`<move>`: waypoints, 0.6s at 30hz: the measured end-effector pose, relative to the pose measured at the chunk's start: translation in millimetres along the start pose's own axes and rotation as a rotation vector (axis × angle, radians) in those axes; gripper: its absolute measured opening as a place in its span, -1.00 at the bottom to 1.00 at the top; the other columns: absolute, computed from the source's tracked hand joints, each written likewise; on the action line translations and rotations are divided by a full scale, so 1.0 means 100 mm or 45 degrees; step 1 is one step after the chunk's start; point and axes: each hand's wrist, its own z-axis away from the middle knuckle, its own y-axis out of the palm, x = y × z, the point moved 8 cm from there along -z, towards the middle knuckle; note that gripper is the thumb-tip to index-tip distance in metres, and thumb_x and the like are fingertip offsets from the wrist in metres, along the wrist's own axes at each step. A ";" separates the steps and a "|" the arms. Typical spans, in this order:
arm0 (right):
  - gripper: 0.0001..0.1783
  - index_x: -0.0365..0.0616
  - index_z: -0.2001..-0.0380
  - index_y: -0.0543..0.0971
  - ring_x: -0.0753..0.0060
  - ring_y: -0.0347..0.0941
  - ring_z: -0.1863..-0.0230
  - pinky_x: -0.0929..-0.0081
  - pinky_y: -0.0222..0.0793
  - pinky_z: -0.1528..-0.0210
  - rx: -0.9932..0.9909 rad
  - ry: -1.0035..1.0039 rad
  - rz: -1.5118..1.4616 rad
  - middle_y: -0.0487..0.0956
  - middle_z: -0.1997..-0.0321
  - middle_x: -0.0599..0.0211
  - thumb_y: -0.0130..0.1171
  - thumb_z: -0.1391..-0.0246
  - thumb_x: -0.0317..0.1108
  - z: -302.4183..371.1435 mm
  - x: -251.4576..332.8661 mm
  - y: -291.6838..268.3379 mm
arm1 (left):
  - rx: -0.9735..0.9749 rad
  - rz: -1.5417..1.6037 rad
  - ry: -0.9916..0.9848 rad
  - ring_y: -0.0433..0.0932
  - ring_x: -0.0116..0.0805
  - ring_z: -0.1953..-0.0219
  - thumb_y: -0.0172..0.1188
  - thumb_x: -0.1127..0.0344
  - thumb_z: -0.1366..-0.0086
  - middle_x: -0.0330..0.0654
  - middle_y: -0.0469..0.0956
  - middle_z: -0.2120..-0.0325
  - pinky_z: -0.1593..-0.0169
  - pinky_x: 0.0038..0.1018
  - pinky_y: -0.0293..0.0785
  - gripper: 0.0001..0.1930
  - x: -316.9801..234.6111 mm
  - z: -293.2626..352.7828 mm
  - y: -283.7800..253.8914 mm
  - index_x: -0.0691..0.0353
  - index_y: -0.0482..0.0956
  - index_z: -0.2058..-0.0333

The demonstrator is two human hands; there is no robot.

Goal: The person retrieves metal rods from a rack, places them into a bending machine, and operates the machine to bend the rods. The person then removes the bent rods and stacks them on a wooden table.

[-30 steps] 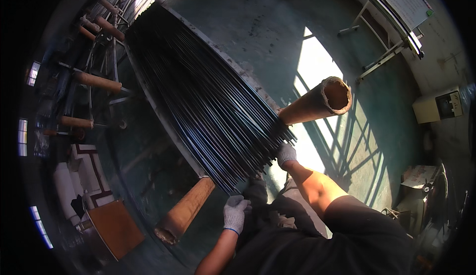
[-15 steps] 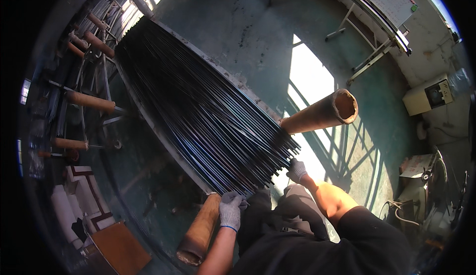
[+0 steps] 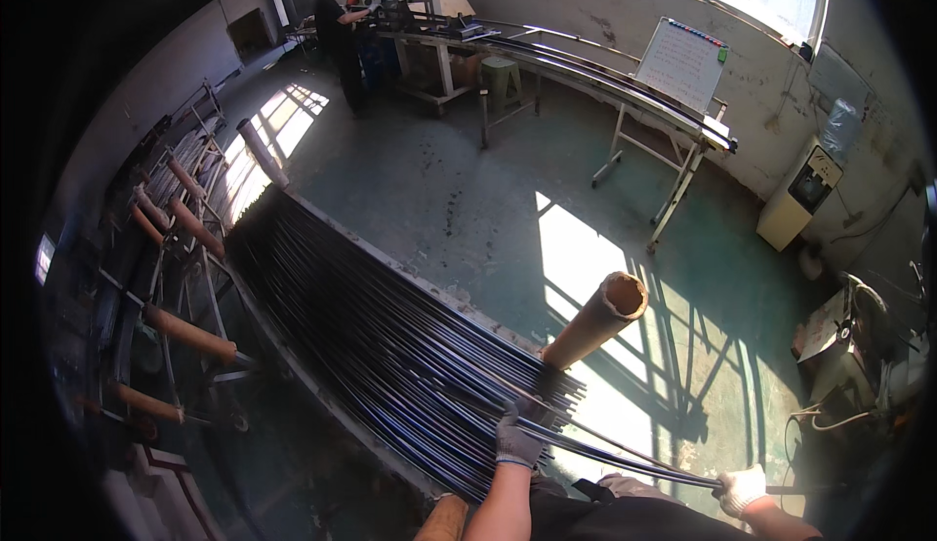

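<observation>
A wide layer of long, thin black tubes (image 3: 361, 331) lies on a low rack. A few of the tubes have been drawn out past the right end of the layer. My right hand (image 3: 742, 490), in a pale knit glove, is closed around their ends at the lower right. My left hand (image 3: 517, 441), also gloved, grips the same tubes where they leave the layer; its fingertips are partly in shadow. Behind the tubes, a brown cardboard cylinder (image 3: 590, 331) stands upright at the rack's corner. Another cardboard cylinder (image 3: 444, 520) shows beside my left forearm.
At the left are racks with several brown cylinders (image 3: 190, 331). A long bench (image 3: 586, 78) carrying dark bars runs along the far wall, with a whiteboard (image 3: 680, 65) behind it. A person (image 3: 339, 43) works at its far end. A water dispenser (image 3: 802, 195) stands at right.
My right hand has moved out to the right, pulling a few tubes from the layer. My left hand has come from the near left corner onto these tubes. The view has tilted up.
</observation>
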 end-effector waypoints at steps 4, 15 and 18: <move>-0.88 0.09 0.42 0.85 -0.10 0.75 0.33 -0.11 0.58 -0.01 -0.732 0.133 -0.197 0.75 0.49 0.10 0.47 -0.10 -0.18 0.68 -0.73 0.30 | 0.005 0.084 0.008 0.78 0.13 -0.13 0.38 0.01 -0.57 -0.03 0.85 0.01 -0.36 0.14 0.67 -0.65 0.28 0.26 0.21 0.21 0.83 0.04; -0.84 0.00 0.52 0.60 -0.26 0.58 0.29 -0.18 0.46 0.14 -1.365 0.524 -0.312 0.60 0.47 0.06 0.44 0.14 -0.31 1.72 -3.41 1.91 | 0.662 -0.222 -0.067 0.49 -0.31 0.22 0.45 0.00 -0.58 -0.33 0.56 0.29 -0.07 -0.22 0.49 -0.64 2.34 1.54 2.47 0.17 0.71 -0.05; -0.72 -0.01 0.40 0.59 -0.26 0.58 0.14 -0.17 0.44 -0.07 -1.496 0.860 -0.302 0.62 0.33 0.06 0.55 -0.12 -0.22 2.47 -4.62 2.45 | 0.858 -0.284 -0.142 0.33 -0.45 0.32 0.29 0.06 -0.71 -0.44 0.36 0.36 0.05 -0.34 0.39 -0.73 3.04 1.86 3.38 0.13 0.67 -0.07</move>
